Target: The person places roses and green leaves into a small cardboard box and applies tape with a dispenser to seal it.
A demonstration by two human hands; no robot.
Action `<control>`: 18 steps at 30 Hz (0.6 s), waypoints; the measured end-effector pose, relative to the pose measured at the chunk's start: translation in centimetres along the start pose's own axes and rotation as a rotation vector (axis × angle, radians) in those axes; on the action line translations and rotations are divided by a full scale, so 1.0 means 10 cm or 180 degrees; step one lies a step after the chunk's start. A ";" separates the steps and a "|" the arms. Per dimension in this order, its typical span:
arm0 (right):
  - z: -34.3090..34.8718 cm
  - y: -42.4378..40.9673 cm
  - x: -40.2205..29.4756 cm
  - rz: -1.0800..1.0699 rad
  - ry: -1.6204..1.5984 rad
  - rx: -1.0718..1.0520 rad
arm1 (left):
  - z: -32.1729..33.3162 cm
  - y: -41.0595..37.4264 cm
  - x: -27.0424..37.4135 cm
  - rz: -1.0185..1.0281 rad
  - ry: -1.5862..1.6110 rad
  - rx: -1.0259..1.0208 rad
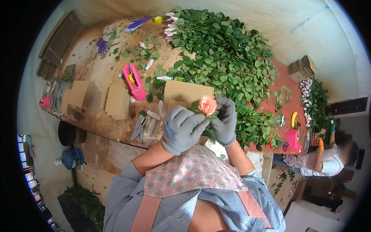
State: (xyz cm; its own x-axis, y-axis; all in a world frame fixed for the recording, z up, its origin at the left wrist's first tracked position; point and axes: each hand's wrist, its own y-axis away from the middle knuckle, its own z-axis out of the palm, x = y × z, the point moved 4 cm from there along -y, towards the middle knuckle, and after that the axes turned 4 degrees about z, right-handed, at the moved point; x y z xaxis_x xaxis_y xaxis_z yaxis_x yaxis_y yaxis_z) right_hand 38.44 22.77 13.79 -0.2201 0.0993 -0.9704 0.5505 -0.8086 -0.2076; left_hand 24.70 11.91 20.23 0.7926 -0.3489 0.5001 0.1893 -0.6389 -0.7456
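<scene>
Between my two gloved hands a coral-pink rose (207, 105) faces up toward the camera. My left hand (184, 127), in a grey glove, has its fingertips at the base of the bloom. On the other side my right hand (225, 120), also gloved in grey, pinches at the leaves just under the flower. The rose's stem is hidden below the hands. Behind them lies a sheet of corrugated cardboard (188, 88) on the worktable, with a smaller piece of cardboard (176, 105) on it.
Leafy rose stems (220, 52) cover the table's back and right. Left are a pink tape dispenser (135, 82), pruning shears (139, 127) and stacked cardboard pieces (117, 101). A banana (294, 119) and another pink dispenser (294, 140) lie right, near a co-worker (321, 162).
</scene>
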 end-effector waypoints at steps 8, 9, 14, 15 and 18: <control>0.05 0.05 -0.15 -0.0234 -0.0088 0.0127 | 0.08 0.01 -0.05 -0.0552 0.0593 0.0053; 0.04 0.05 -0.15 -0.0253 -0.0108 0.0127 | 0.08 0.00 -0.05 -0.0545 0.0624 0.0013; 0.01 0.09 -0.13 -0.0178 -0.0094 0.0090 | 0.09 0.01 -0.07 -0.0759 0.0871 0.0066; 0.01 0.10 -0.14 -0.0173 -0.0107 0.0081 | 0.10 0.02 -0.07 -0.0842 0.0927 0.0029; -0.01 0.11 -0.16 -0.0228 -0.0010 0.0036 | 0.11 0.03 -0.09 -0.1009 0.1039 -0.0063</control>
State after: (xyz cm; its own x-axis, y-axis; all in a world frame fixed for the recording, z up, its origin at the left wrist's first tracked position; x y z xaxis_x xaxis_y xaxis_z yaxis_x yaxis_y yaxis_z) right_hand 39.48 21.75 15.07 -0.2611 0.1553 -0.9527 0.5242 -0.8059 -0.2751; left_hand 24.66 12.77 19.04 0.4725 -0.3297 0.8173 0.3796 -0.7608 -0.5264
